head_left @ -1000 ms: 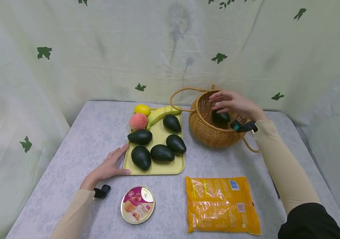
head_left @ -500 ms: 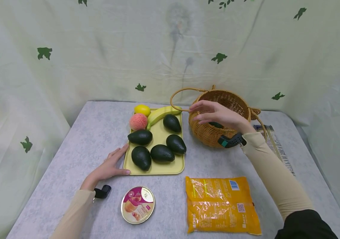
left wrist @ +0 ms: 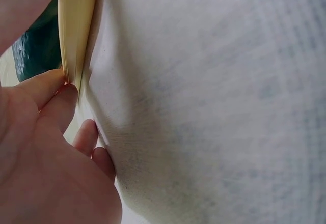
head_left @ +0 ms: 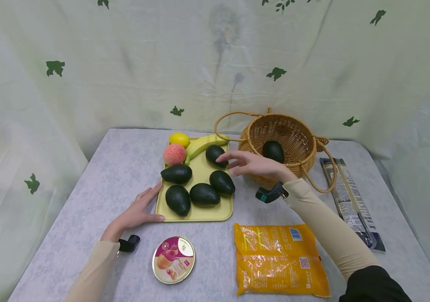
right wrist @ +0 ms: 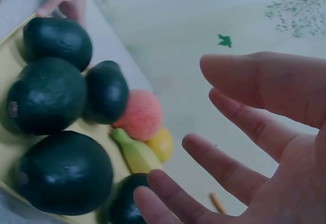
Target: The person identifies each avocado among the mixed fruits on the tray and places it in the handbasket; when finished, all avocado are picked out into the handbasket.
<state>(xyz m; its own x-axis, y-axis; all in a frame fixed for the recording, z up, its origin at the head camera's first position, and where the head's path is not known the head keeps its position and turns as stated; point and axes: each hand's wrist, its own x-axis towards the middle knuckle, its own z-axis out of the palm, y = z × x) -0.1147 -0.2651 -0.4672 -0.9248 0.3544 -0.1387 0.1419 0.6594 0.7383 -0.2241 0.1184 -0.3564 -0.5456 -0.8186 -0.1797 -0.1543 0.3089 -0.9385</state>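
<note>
The empty right hand (head_left: pixel 255 164), fingers parted, hovers near 5 avocados (head_left: pixel 205 194) on the tray (head_left: pixel 212 214) (1 more is in the basket (head_left: pixel 294 133)); the left hand's (head_left: pixel 137 212) straight fingers touch the rim. Best cup 1 from above, without nudging its neighbours.

Place reads as a curtained-off recording booth: pale cloth (head_left: pixel 135 79) printed in green hangs behind and along both sides of a mottled grey bench (head_left: pixel 98 180), two black wrist-worn cameras (head_left: pixel 269 193) showing above it.
</note>
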